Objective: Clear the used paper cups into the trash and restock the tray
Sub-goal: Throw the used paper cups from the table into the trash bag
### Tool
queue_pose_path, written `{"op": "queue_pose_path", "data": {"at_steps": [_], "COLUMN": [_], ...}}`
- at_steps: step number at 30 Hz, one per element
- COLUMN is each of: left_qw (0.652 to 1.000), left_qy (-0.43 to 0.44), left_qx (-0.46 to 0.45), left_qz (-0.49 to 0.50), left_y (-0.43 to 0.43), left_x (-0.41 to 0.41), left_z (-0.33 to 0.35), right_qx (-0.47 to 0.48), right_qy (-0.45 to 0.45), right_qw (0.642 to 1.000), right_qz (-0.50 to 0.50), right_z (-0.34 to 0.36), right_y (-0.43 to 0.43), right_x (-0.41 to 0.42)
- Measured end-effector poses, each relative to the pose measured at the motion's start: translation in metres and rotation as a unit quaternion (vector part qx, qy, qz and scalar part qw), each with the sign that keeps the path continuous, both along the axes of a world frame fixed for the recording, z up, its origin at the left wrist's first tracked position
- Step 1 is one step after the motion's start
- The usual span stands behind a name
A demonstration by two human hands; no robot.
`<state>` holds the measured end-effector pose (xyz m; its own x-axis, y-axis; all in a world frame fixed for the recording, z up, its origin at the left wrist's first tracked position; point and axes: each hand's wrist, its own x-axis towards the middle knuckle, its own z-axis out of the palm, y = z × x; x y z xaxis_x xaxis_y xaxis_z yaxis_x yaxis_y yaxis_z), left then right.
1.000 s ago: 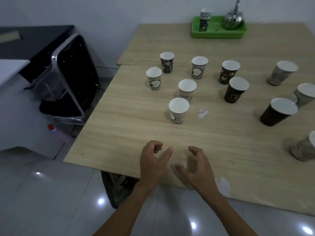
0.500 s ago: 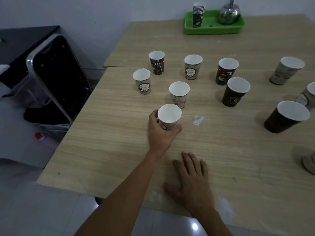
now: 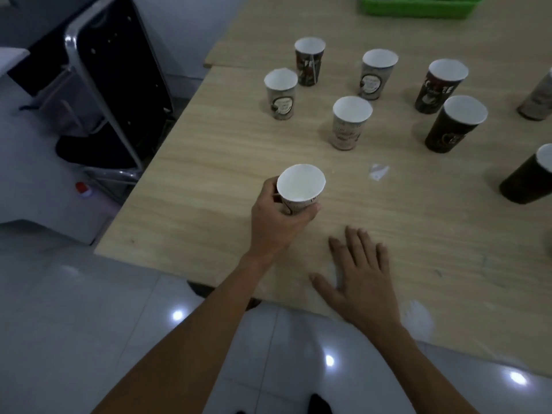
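Starting the clearing step: curling the left grip (image 3: pixel 277 225) round the nearest cup (image 3: pixel 300 186), mid-frame over the worktop (image 3: pixel 209 174). Resting the right grip (image 3: pixel 358 282) flat, holding nothing, lower centre. Next, probably calling for lifting it clear and finding the trash, not showing here.

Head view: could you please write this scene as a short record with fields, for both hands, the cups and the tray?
Left hand: grips a paper cup around its side
Right hand: flat on the table, fingers straight, holds nothing
Other cups: at least eight, upright, apart from each other, farther along the table
Tray: green, at the far end, mostly cut off by the picture edge
Chair: black, on the floor left of the table
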<state>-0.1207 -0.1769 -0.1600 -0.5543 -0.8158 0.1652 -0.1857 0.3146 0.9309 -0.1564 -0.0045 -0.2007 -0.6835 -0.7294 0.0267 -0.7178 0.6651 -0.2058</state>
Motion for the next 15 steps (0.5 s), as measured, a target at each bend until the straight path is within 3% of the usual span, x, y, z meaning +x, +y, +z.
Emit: {"op": "queue_pose_path", "data": {"at_steps": [6,15], "left_qw": [1.000,0.996], "left_qy": [0.024,0.069], "left_qx": [0.001,0.016], "left_qz": [0.016,0.060], "left_y": [0.000,-0.027], "left_x": [0.079,0.208], "left_z": [0.014,-0.004], "right_qx": [-0.022,-0.050], "right_qy": [0.012,0.065], "right_qw": [1.000,0.989], "right_qz": [-0.003,0.123], "right_z": [-0.005,-0.019], "right_y": [-0.001,-0.019], "right_x": [0.049,0.131]}}
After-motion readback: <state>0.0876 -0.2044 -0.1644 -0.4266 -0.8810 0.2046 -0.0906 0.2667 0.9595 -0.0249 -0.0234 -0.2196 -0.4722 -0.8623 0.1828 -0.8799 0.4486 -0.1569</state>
